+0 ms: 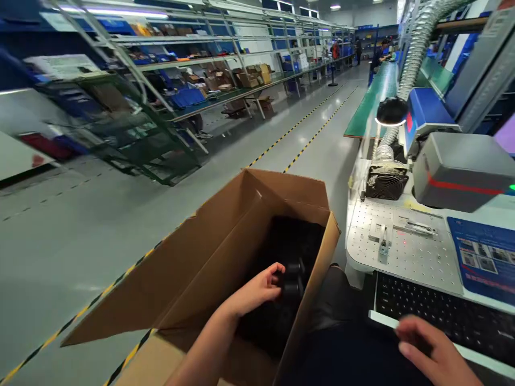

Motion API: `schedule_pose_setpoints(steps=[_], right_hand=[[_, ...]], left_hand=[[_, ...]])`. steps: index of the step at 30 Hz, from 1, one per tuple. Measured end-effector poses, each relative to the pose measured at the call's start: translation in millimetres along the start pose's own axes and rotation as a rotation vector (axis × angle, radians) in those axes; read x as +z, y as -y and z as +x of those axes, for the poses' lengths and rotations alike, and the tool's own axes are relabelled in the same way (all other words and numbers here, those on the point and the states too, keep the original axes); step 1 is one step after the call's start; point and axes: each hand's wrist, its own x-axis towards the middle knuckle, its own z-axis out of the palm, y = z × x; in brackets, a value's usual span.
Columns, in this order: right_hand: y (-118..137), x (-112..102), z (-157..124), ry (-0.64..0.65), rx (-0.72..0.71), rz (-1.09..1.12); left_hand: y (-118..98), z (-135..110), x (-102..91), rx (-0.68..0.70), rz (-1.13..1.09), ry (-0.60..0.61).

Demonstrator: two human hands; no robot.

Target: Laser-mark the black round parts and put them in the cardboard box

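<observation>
An open cardboard box (pixel 225 241) stands on the floor to my left, filled with black parts (pixel 295 241). My left hand (pixel 257 292) reaches into it, fingers curled round a black cylindrical part (pixel 293 279). My right hand (pixel 432 348) hovers blurred at the lower right, near the front edge of a black keyboard (pixel 442 311); its fingers are smeared by motion and nothing shows in it.
A white perforated work plate (pixel 402 252) with a small metal fixture (pixel 384 238) sits behind the keyboard. A grey machine (pixel 462 169), a fan (pixel 386 182) and a flexible duct (pixel 416 43) stand further back. Shelving racks (pixel 161 80) line the aisle on the left.
</observation>
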Motion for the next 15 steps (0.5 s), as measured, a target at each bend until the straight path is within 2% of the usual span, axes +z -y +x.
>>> schedule_pose_setpoints(steps=[3,5,7,10,12,15], right_hand=[[50.2,1.4,29.4,0.087,-0.203,0.038],[64.3,0.2,47.8,0.227,-0.24,0.079],[64.0,-0.3,59.2,0.409,-0.216,0.156],[50.4,3.4,58.8,0.591,-0.132,0.289],[41.3,6.2,50.3,0.604,-0.096,0.341],[35.4,4.7,35.0,0.553,-0.048,0.346]], left_hand=[[-28.0,-8.4,42.5,0.023,-0.116,0.382],[-34.8,0.1,75.8,-0.039,-0.184,0.603],[-36.6,13.4,106.9,-0.106,-0.214,0.781],[-39.3,33.5,139.5,-0.157,-0.21,0.951],[-42.8,43.7,149.7,-0.178,-0.218,1.016],[-48.2,51.5,151.4,-0.157,-0.236,1.08]])
